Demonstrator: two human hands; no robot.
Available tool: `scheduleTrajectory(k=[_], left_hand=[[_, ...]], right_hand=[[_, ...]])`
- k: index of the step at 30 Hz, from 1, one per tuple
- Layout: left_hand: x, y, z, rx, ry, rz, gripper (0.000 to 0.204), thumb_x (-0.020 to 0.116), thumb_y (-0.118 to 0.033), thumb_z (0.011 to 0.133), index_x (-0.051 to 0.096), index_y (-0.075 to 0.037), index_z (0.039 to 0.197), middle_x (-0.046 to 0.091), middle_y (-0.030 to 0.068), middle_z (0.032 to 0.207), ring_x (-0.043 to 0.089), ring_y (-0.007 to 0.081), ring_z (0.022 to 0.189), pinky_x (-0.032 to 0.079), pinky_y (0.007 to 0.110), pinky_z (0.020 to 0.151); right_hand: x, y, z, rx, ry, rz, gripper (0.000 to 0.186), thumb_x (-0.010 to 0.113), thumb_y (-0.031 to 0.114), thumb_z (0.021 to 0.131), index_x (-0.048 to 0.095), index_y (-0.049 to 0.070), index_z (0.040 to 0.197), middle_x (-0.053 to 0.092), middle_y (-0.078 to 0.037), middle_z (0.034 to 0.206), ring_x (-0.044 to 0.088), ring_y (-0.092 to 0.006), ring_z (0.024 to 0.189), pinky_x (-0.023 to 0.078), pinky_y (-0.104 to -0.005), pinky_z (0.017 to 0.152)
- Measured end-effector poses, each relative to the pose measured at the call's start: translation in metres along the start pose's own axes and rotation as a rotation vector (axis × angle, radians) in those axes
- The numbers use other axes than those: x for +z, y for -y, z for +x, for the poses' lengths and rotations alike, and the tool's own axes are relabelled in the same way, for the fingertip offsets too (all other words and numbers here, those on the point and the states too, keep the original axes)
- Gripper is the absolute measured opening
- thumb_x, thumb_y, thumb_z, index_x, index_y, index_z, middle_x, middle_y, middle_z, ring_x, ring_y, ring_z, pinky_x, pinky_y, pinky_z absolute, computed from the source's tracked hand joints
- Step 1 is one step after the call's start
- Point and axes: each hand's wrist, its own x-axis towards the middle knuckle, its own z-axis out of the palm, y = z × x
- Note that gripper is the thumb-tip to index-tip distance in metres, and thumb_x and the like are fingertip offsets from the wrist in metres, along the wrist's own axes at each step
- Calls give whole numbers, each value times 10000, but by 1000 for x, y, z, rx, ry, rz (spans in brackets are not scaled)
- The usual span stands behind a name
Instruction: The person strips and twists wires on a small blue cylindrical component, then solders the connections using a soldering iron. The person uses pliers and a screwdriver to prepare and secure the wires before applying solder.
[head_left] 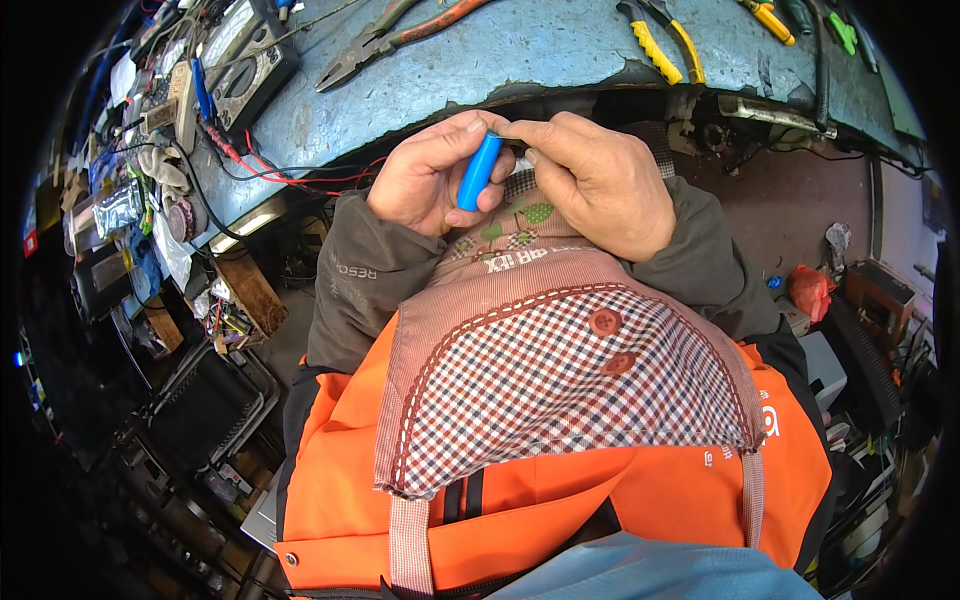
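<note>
Pinching a smooth blue cylinder, your left hand is aiming its long axis forward, slightly rightward, toward your right hand, whose pinch I can't tell. Below the grip, pale lettering is marking your dark-grey sleeve.

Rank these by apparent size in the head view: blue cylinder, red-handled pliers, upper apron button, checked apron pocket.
1. Checked apron pocket
2. Red-handled pliers, cut off by the picture's top edge
3. Blue cylinder, in the left hand
4. Upper apron button
</note>
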Motion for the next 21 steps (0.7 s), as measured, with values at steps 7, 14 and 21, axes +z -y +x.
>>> scheduleTrajectory(k=[7,14,21], left_hand=[[-1,2,2,22,-6,19,402,474,-293,1182,506,5,1451,604,169,1048,620,193,738,417,221,437],[-2,2,4,19,14,-23,363,496,-301,1175,559,-21,1397,643,153,1024,647,195,723,409,235,443],[9,4,-3,55,-38,-3,342,508,-310,1171,576,-43,1374,656,138,1015,658,199,717,403,238,444]], right_hand=[[1,5,-1,8,-2,-88,493,728,75,933,717,179,1415,648,-90,906,711,-316,773,598,-416,654],[2,5,-1,-25,-10,-120,526,736,80,923,702,170,1440,639,-83,900,706,-299,752,596,-404,639],[-1,9,-1,-21,-34,-109,477,726,117,930,731,181,1403,639,-75,865,705,-300,724,593,-411,620]])
